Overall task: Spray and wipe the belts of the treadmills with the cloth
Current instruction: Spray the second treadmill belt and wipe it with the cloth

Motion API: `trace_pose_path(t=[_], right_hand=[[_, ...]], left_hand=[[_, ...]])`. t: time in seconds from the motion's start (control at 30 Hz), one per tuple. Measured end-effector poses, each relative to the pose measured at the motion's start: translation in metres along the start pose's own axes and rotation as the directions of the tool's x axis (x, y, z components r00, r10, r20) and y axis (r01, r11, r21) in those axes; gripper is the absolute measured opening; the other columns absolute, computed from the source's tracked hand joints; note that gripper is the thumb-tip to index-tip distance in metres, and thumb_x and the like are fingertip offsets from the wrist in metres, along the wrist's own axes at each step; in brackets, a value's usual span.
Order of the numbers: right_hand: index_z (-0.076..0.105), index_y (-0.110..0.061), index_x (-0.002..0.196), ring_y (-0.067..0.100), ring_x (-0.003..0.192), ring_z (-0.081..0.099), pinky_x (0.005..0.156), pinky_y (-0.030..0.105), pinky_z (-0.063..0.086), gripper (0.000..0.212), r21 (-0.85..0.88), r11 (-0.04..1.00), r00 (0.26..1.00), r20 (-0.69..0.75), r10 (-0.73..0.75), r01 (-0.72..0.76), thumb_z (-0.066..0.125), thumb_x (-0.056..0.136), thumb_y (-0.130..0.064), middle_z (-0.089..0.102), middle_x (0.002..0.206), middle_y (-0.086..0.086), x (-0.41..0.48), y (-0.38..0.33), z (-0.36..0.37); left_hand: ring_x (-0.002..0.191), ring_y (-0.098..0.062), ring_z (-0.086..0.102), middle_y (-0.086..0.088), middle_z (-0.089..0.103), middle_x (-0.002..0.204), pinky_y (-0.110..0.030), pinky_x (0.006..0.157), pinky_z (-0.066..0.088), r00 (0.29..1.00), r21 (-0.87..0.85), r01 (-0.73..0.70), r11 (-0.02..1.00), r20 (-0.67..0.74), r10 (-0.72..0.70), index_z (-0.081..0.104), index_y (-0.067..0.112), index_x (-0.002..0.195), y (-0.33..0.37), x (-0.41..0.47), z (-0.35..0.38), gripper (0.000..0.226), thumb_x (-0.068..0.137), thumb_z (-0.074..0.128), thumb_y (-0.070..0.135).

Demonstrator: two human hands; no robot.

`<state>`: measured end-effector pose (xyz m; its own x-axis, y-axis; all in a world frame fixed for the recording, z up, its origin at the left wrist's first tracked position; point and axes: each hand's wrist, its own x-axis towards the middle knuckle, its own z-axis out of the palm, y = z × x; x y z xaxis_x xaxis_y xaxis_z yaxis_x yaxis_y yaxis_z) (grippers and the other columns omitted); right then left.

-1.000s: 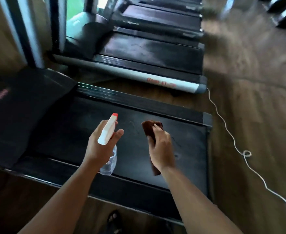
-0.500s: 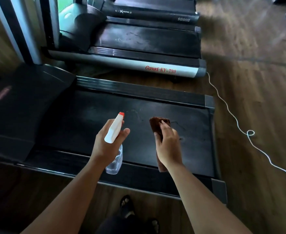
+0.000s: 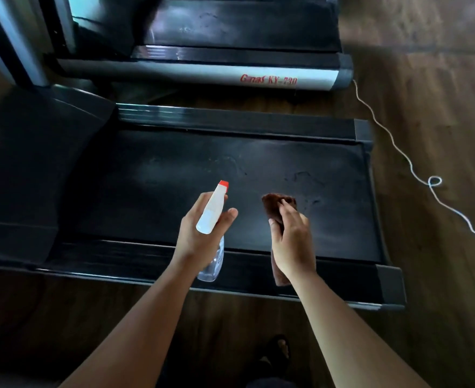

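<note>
A black treadmill belt (image 3: pixel 174 186) stretches across the middle of the view, with faint smears on its right half. Above its near edge my left hand (image 3: pixel 199 233) grips a clear spray bottle (image 3: pixel 212 211) with a white head and red nozzle tip, the nozzle aimed away toward the belt. Just to the right, my right hand (image 3: pixel 292 242) holds a brown cloth (image 3: pixel 278 204) in the air over the belt; one end sticks out past my fingers and the other hangs below my wrist.
A second treadmill (image 3: pixel 244 26) with a silver side rail marked in red letters lies beyond. A white cord (image 3: pixel 409 163) snakes over the wooden floor (image 3: pixel 440 93) at the right. The near treadmill's dark motor hood (image 3: pixel 29 163) is at left. My sandalled foot (image 3: pixel 278 348) shows below.
The view has tilted down and closer to the near treadmill. Both hands keep their grips on bottle and cloth and have shifted slightly right over the belt.
</note>
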<state>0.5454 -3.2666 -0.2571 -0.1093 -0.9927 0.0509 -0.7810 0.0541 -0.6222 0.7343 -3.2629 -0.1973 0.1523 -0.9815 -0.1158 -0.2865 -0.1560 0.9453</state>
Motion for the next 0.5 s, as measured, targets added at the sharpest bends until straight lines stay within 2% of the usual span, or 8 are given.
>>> trace_pose_path(t=[0.2,0.3,0.4,0.5], right_hand=[[0.051,-0.009,0.142,0.027,0.134,0.042,0.110,0.037,0.036,0.043,-0.014,0.994,0.994,-0.001,0.105,-0.105,0.053,0.101,-0.021,0.050,0.147,0.006,0.010,0.017,0.085],[0.051,-0.011,0.142,0.025,0.134,0.040,0.111,0.034,0.032,0.043,0.004,0.990,0.990,-0.007,0.142,-0.142,0.052,0.101,-0.022,0.049,0.148,0.004,0.020,0.029,0.139],[0.052,-0.011,0.141,0.025,0.132,0.042,0.110,0.032,0.032,0.042,0.023,0.990,0.990,-0.011,0.139,-0.139,0.054,0.100,-0.020,0.051,0.147,0.004,0.027,0.046,0.195],[0.055,-0.010,0.139,0.027,0.129,0.045,0.109,0.033,0.035,0.042,0.027,0.995,0.995,-0.033,0.092,-0.091,0.057,0.098,-0.019,0.053,0.145,0.004,0.033,0.064,0.243]], left_hand=[[0.080,-0.005,0.062,0.017,0.065,0.084,-0.027,0.073,0.051,0.999,0.001,0.014,1.000,0.049,-0.014,0.063,0.032,0.103,-0.075,0.043,-0.003,0.018,0.090,0.075,0.032],[0.082,-0.011,0.063,0.011,0.066,0.088,-0.026,0.074,0.051,0.999,-0.006,-0.009,1.000,0.041,0.009,0.063,0.030,0.105,-0.121,0.064,-0.001,0.019,0.090,0.074,0.033],[0.085,-0.015,0.064,0.009,0.066,0.092,-0.031,0.078,0.053,0.999,-0.030,-0.034,0.999,0.037,0.035,0.063,0.028,0.108,-0.172,0.086,0.003,0.022,0.090,0.074,0.034],[0.085,-0.009,0.063,0.017,0.066,0.094,-0.028,0.079,0.053,0.997,-0.041,-0.072,0.997,0.028,0.074,0.063,0.028,0.108,-0.215,0.102,0.007,0.022,0.090,0.075,0.033]])
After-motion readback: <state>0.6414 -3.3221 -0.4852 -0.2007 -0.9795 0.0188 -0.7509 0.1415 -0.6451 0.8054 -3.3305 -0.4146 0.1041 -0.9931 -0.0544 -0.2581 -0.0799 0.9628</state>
